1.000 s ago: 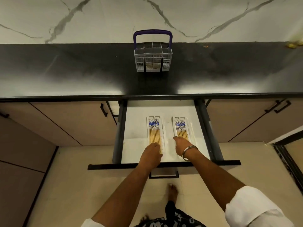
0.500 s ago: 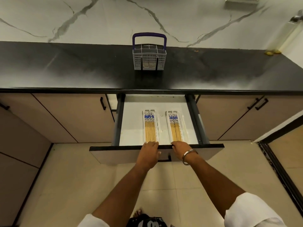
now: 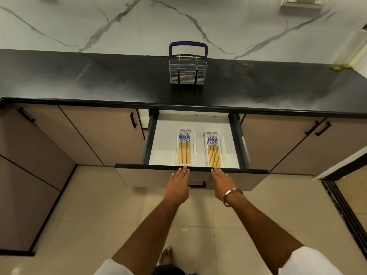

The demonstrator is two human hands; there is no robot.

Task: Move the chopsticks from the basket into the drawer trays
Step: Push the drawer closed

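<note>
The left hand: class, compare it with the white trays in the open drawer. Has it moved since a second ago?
Yes. The left hand has drawn back off the left white plastic tray onto the beige drawer front, fingers flat.

A black table carries a grey basket with a purple handle near the wall, while below it the open drawer, white inside, holds two white trays of chopsticks side by side.

Black countertop, marble wall
</note>
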